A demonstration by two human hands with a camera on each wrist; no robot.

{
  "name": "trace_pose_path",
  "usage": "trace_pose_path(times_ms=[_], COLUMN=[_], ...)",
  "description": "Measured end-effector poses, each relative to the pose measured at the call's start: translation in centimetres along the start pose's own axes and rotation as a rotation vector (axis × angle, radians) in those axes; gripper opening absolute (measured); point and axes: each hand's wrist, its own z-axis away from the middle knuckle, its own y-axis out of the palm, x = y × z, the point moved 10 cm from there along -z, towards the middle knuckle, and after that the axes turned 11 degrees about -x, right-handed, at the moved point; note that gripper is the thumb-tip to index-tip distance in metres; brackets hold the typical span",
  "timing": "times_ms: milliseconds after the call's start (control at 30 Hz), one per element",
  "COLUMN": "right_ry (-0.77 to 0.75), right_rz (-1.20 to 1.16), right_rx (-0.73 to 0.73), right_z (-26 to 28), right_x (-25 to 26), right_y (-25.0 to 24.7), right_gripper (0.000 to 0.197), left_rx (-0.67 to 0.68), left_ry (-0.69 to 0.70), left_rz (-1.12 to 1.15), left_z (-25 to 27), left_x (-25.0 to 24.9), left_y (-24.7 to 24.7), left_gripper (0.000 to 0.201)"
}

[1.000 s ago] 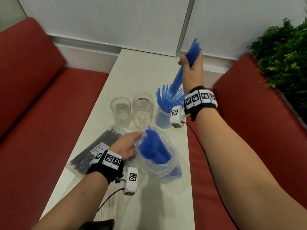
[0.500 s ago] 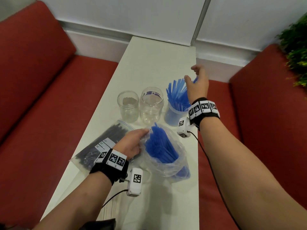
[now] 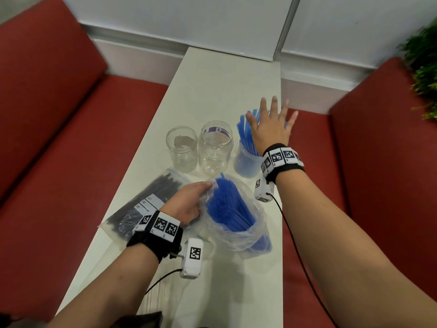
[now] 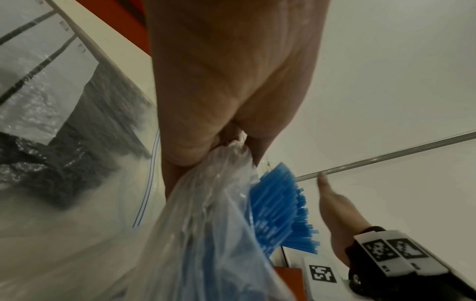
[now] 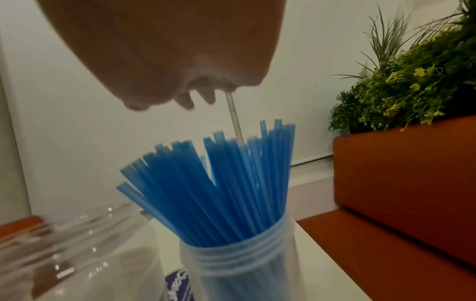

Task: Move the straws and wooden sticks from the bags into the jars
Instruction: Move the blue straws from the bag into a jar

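Now, right hand (image 3: 272,129) above straws (image 3: 246,133)

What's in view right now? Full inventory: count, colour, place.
jar with straws: 1, clear, filled with blue straws, table right, under the right hand
empty jars: 2, clear, left of it in the same row
bag of blue straws: 1, clear, table near right
zip bag of dark sticks: 1, clear, table near left
table: 1, white, centre
benches: 2, red, either side
plant: 1, green, far right
left hand: grips the straw bag's rim
right hand: fingers spread above the jarred straws
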Motion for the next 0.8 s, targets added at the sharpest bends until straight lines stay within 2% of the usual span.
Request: trace_pose_path(times_ms=[67, 100, 133, 233, 267, 300, 333, 433, 600, 667, 800], right_ry=[0.009, 0.012, 0.001, -0.035, -0.024, 0.002, 0.040, 0.153, 0.157, 0.143, 0.152], right_rz=[0.026, -0.011, -0.080, -0.441, -0.606, -0.777, -0.928, -1.180, -1.064, -1.004, -0.898], right_rx=[0.211, 0.231, 0.171, -0.275, -0.370, -0.400, -0.351, 0.036, 0.480, 0.569, 0.513], right_z=[1.8, 2.4, 2.5, 3.1, 4.2, 5.3, 6.6, 11.9, 21.6, 24.4, 26.6], right_x=[-0.4, -0.5, -0.3, 0.4, 0.2, 0.0, 0.1, 1.3, 1.6, 1.3, 0.4], right_y=[2.1, 2.1, 1.0, -5.7, -7.4, -8.3, -8.3, -4.9, 1.2, 2.8, 3.4], right_gripper=[0.075, 0.074, 0.073, 0.058, 0.050, 0.044, 0.041, 0.044, 0.061, 0.067, 0.070], left_rx=[-0.004, -0.007, -0.010, -0.017, -0.018, -0.016, -0.016, -0.022, 0.000, 0.003, 0.005], left_ry=[0.003, 0.006, 0.007, 0.008, 0.006, 0.007, 0.009, 0.010, 0.027, 0.029, 0.018], left_rz=[-0.009, -0.015, -0.017, -0.013, -0.010, -0.009, -0.010, -0.013, -0.007, -0.015, -0.045], left_z=[0.2, 0.3, 0.4, 0.5, 0.7, 0.8, 0.8, 1.1, 1.8, 2.2, 3.0], left_x=[0.0, -0.1, -0.1, -0.2, -0.1, 0.0, 0.0, 0.0, 0.3, 0.5, 1.0], left_y=[0.1, 0.1, 0.1, 0.0, 0.0, 0.0, 0.0, 0.0, 0.5, 0.5, 0.5], left_gripper=[0.034, 0.034, 0.034, 0.034, 0.034, 0.034, 0.034, 0.034, 0.038, 0.038, 0.040])
